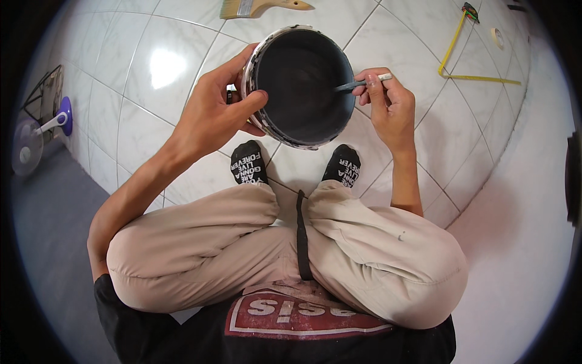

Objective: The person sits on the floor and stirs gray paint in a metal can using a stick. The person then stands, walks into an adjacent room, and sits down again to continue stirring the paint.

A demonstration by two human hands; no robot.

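Observation:
A round paint bucket (290, 143) with a paint-smeared rim is held up in front of me, over my feet. Dark grey paint (297, 91) shows inside, with faint swirl marks on it. My left hand (215, 106) grips the bucket's left side, thumb over the rim and fingers around the outer wall. At the right rim, my right hand (390, 106) pinches a thin stick (350, 86) between thumb and fingers. The stick is coated grey, with a whitish upper end, and its lower end goes into the paint.
A wide paintbrush (245, 8) lies on the tiled floor (163, 103) beyond the bucket. To the far right are a bent yellow tape measure (479, 78) and a tape roll (497, 39). A purple and white fan (51, 124) stands left. My socked feet (247, 159) rest below the bucket.

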